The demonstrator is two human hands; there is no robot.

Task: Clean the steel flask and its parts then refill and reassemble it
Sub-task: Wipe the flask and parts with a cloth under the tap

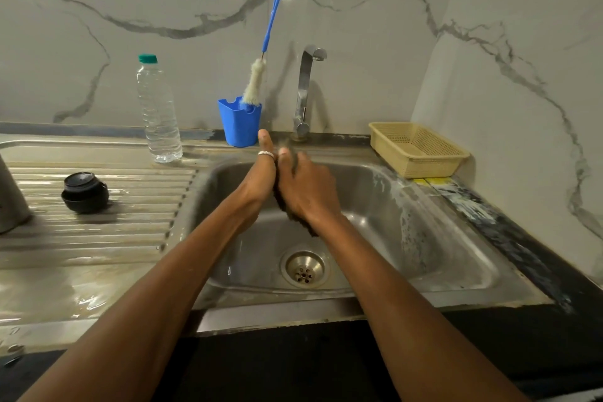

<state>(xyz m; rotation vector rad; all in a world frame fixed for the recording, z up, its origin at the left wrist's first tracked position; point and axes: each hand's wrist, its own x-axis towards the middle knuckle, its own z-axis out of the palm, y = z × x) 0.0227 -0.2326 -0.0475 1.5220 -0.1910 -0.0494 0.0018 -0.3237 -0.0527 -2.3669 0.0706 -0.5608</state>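
Head-worn wide view looks forward and down, close over the sink (pixel 456 258).
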